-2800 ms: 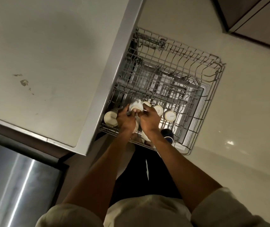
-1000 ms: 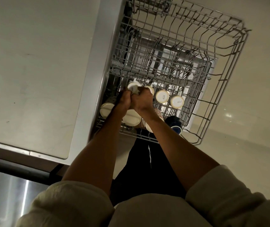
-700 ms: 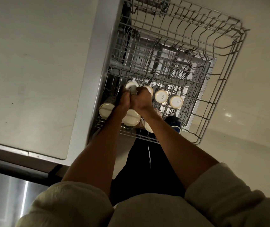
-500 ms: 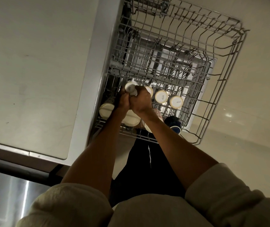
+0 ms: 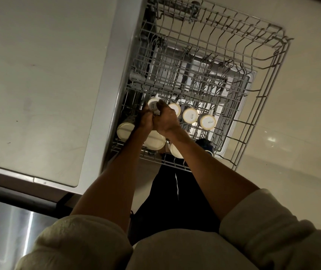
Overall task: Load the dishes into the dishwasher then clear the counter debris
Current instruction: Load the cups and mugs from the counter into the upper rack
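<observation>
Upper rack [image 5: 270, 78], pulled out beside my desk [image 5: 44, 78]: white cup [image 5: 153, 105], upturned, at the rack's near-left; my left hand [image 5: 146, 120] and right hand [image 5: 165, 119] both grip it. Three more upturned cups [image 5: 190, 115] in a row to its right.

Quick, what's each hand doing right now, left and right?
Left hand: fingers curled on the upturned white cup over the dishwasher rack.
Right hand: gripping the same cup from the other side.
</observation>
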{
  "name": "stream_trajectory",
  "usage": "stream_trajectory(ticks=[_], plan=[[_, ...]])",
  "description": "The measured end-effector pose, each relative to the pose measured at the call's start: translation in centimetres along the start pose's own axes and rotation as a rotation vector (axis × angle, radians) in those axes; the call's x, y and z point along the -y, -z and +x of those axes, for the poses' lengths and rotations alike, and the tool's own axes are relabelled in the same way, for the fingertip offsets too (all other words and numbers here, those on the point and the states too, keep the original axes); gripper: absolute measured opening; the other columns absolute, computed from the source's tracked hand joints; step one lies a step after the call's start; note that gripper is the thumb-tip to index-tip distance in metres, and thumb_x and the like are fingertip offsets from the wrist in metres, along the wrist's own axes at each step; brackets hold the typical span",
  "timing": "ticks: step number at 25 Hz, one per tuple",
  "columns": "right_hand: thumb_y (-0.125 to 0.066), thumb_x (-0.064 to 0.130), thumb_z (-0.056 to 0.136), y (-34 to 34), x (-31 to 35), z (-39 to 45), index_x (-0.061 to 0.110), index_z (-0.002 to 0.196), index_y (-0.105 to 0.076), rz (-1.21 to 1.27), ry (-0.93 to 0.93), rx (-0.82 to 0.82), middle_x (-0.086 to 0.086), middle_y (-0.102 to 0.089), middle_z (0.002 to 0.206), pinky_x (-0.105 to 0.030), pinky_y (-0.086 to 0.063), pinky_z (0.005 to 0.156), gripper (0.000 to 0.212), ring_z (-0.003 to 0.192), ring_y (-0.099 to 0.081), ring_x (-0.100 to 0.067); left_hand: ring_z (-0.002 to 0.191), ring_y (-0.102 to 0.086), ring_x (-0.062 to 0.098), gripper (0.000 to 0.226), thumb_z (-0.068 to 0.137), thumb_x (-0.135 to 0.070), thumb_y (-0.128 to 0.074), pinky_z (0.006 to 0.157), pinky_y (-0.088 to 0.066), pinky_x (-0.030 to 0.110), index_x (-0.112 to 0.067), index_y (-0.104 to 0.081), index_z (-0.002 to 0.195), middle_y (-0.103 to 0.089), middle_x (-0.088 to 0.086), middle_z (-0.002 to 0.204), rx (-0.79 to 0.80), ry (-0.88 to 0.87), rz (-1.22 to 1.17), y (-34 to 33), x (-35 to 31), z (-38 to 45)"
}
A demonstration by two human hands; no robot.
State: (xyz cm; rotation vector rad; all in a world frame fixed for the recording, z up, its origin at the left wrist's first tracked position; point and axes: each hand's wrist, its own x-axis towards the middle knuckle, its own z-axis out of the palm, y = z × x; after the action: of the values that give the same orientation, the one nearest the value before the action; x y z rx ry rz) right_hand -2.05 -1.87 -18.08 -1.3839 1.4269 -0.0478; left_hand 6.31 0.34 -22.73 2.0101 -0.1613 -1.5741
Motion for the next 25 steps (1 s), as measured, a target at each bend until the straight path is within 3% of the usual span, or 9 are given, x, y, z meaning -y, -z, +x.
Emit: stream_trajectory(ticks=[3, 6, 9, 12, 14, 16, 19, 22, 25], plan=[[-0.058, 0.007, 0.093, 0.0, -0.2, -0.5, 0.000, 0.133, -0.056, 0.007, 0.001, -0.003, -0.017, -0.064, 0.130, -0.017, -0.039, 0.089, 0.041, 0.121, -0.059, -0.031, 0.119, -0.054, 0.027, 0.042, 0.105, -0.017, -0.038, 0.090, -0.048, 0.030, 0.002, -0.043, 0.142, -0.052, 0.005, 0.119, 0.024, -0.059, 0.134, 0.3, -0.4, -1.8], [-0.057, 0.002, 0.091, 0.4, -0.3, -1.6, 0.002, 0.136, -0.057, -0.033, 0.063, 0.003, -0.017, -0.057, 0.139, -0.016, -0.036, 0.093, 0.045, 0.127, -0.055, -0.033, 0.120, -0.056, 0.031, 0.056, 0.087, -0.031, -0.045, 0.098, -0.048, 0.039, -0.008, -0.051, 0.138, -0.060, 0.010, 0.122, -0.049, -0.108, 0.226, 0.7, 0.2, -2.6], [-0.054, 0.003, 0.093, 1.1, 0.3, -3.1, 0.000, 0.142, -0.051, -0.117, 0.111, 0.012, -0.021, -0.048, 0.148, -0.024, -0.033, 0.103, 0.049, 0.134, -0.047, -0.037, 0.119, -0.054, 0.028, 0.053, 0.097, -0.010, -0.041, 0.089, -0.045, 0.031, -0.013, -0.039, 0.150, -0.053, 0.016, 0.139, -0.023, -0.099, 0.270, 0.8, -0.1, -4.2], [-0.052, -0.001, 0.092, 2.0, 0.9, -5.0, 0.001, 0.144, -0.048, -0.155, 0.140, 0.031, -0.020, -0.046, 0.149, -0.015, -0.032, 0.097, 0.052, 0.134, -0.047, -0.035, 0.112, -0.053, 0.021, 0.058, 0.100, -0.008, -0.039, 0.083, -0.042, 0.028, -0.022, -0.029, 0.155, -0.052, 0.004, 0.137, -0.035, -0.165, 0.418, 1.2, -1.4, -8.1], [-0.051, -0.001, 0.090, 2.7, 1.5, -6.7, 0.005, 0.150, -0.042, -0.195, 0.153, 0.046, -0.016, -0.037, 0.157, -0.016, -0.031, 0.103, 0.060, 0.141, -0.040, -0.031, 0.118, -0.055, 0.028, 0.059, 0.100, -0.011, -0.040, 0.094, -0.046, 0.035, -0.025, -0.027, 0.156, -0.055, 0.011, 0.139, -0.063, -0.209, 0.473, 1.4, -1.6, -10.2], [-0.050, -0.002, 0.089, 3.2, 2.0, -8.3, 0.006, 0.153, -0.037, -0.236, 0.193, 0.045, -0.015, -0.031, 0.160, -0.026, -0.033, 0.111, 0.066, 0.145, -0.035, -0.032, 0.120, -0.055, 0.029, 0.058, 0.101, -0.011, -0.039, 0.101, -0.046, 0.038, -0.024, -0.027, 0.156, -0.054, 0.013, 0.141, -0.061, -0.273, 0.472, 1.8, -2.2, -12.5], [-0.050, -0.006, 0.086, 4.0, 2.9, -11.0, 0.005, 0.152, -0.037, -0.245, 0.240, 0.045, -0.015, -0.029, 0.161, -0.028, -0.029, 0.116, 0.068, 0.147, -0.033, -0.031, 0.116, -0.057, 0.021, 0.055, 0.103, -0.011, -0.041, 0.099, -0.045, 0.026, -0.018, -0.027, 0.156, -0.055, 0.003, 0.138, -0.056, -0.363, 0.527, 2.4, -2.2, -15.3], [-0.051, -0.001, 0.090, 4.8, 3.8, -14.0, 0.007, 0.155, -0.032, -0.287, 0.322, 0.044, -0.013, -0.025, 0.163, -0.033, -0.026, 0.122, 0.068, 0.150, -0.027, -0.027, 0.118, -0.061, 0.027, 0.052, 0.100, -0.003, -0.046, 0.099, -0.041, 0.018, -0.005, -0.034, 0.151, -0.059, 0.018, 0.136, -0.129, -0.533, 0.610, 3.0, -2.0, -18.3], [-0.051, 0.005, 0.096, 5.3, 5.6, -16.8, 0.007, 0.157, -0.028, -0.315, 0.472, 0.047, -0.012, -0.025, 0.163, -0.035, -0.023, 0.124, 0.065, 0.152, -0.022, -0.024, 0.134, -0.051, 0.027, 0.054, 0.096, 0.003, -0.049, 0.108, -0.026, 0.006, -0.003, -0.039, 0.149, -0.048, 0.019, 0.148, -0.196, -0.687, 0.610, 4.4, -2.3, -21.6]])
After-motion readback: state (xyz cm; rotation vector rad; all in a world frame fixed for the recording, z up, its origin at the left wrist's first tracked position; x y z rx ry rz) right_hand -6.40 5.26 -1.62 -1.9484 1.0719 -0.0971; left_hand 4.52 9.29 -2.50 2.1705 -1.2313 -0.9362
